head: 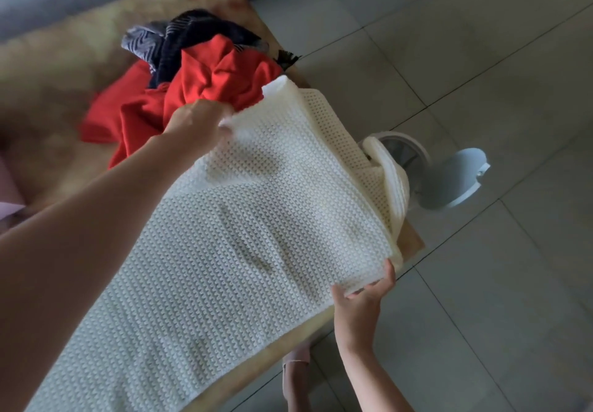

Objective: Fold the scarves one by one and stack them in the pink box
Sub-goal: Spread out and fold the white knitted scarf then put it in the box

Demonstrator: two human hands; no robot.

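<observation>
- Soft, kinda dim daylight with a cool grey cast, no harsh glare.
- The white chunky-knit scarf (256,235) is the sharpest bit: stitches are crisp mid-frame, with faint soft shadows in its dips.
- Left side smears: the crumpled red fabric scarf (205,84) and the tan tabletop (64,90) go blurry.
- Pale sheen on the glossy grey floor tiles (481,58), and the grout lines slant from wide-angle stretch.

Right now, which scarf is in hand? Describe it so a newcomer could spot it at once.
Find the tan table by the tiled floor. A long white scarf stretches along it, gripped by the left hand and right hand. Only it is a chunky knit; the red scarf and dark scarf lie heaped behind it.
</observation>
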